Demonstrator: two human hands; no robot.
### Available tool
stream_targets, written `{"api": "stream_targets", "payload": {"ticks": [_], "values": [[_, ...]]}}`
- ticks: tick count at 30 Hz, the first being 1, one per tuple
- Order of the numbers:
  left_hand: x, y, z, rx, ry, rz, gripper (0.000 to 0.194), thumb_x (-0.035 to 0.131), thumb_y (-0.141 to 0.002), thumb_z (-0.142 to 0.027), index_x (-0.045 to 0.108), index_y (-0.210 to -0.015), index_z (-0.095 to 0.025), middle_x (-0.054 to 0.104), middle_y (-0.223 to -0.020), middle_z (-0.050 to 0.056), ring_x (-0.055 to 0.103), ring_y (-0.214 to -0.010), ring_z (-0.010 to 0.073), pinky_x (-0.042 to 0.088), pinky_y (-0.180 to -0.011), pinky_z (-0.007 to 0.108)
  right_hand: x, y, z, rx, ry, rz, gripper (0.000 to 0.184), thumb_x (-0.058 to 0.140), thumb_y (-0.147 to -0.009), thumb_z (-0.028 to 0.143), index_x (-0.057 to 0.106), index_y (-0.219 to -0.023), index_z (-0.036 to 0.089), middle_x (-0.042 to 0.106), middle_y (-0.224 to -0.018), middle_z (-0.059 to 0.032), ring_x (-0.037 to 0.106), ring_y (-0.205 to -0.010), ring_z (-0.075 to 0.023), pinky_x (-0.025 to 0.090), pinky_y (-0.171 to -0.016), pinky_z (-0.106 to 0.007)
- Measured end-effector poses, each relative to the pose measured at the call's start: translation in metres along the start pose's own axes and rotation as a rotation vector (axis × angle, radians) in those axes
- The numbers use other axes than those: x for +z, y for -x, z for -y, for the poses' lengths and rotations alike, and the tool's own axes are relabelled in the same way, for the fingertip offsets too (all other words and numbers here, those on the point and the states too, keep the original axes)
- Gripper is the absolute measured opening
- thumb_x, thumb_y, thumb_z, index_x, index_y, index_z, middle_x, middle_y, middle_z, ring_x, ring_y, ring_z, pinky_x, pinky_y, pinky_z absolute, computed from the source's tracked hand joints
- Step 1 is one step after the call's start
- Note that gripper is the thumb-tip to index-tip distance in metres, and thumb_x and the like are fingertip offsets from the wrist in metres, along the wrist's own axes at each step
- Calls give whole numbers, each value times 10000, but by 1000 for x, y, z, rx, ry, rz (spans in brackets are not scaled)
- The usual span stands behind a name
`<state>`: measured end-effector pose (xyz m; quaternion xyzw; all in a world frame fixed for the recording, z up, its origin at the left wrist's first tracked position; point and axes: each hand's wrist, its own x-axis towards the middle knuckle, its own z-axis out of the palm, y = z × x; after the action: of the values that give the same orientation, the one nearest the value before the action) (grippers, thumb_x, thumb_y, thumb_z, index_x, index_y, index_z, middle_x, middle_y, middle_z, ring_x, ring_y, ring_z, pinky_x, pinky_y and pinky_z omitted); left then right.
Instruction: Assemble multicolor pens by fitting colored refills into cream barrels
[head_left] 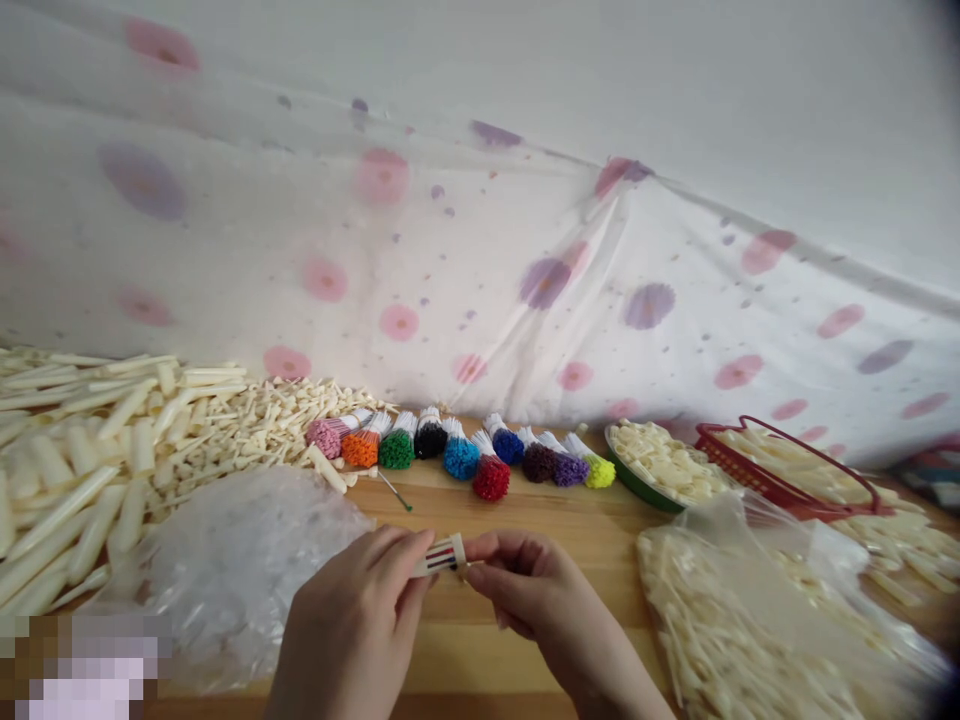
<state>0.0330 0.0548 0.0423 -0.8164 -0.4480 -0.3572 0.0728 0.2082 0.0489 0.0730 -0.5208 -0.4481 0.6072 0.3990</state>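
My left hand (356, 605) is closed around a short cream-coloured multicolour pen part (441, 556), with dark and red strips showing in its slots. At the part's right end, the thumb and forefinger of my right hand (529, 580) pinch close together against it. Anything small between those right fingertips is mostly hidden. Beyond my hands lies a row of pen refill bundles, among them a red bundle (491, 478), an orange bundle (361, 448) and a yellow bundle (599, 470). A single green-tipped refill (395, 490) rests on the wooden table (480, 655).
Cream tubes (71, 470) and small cream pieces (255, 420) are heaped on the left beside a clear plastic bag (247, 560). To the right are a green bowl (643, 490), a red basket (780, 500) and a bag of cream parts (720, 610). Flowered sheeting (450, 270) hangs behind.
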Motion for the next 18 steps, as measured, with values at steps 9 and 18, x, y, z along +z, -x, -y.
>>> {"api": "stream_targets", "payload": {"ticks": [9, 18], "values": [[2, 1, 2, -9, -3, 14, 279, 500, -769, -104, 621, -982, -239, 745, -911, 41, 715, -764, 205, 560, -607, 262, 2, -3, -5, 13, 11, 34, 299, 709, -607, 326, 685, -815, 113, 413, -424, 96, 257, -339, -15, 113, -365, -208], [1, -7, -3, -261, 267, 76, 245, 548, -706, -101, 657, -863, -254, 748, -853, -5, 712, -733, 181, 557, -638, 253, -5, 4, 5, -34, 178, 35, 344, 673, -649, 332, 674, -928, 131, 383, -466, 98, 299, -391, -41, 200, -400, -196]]}}
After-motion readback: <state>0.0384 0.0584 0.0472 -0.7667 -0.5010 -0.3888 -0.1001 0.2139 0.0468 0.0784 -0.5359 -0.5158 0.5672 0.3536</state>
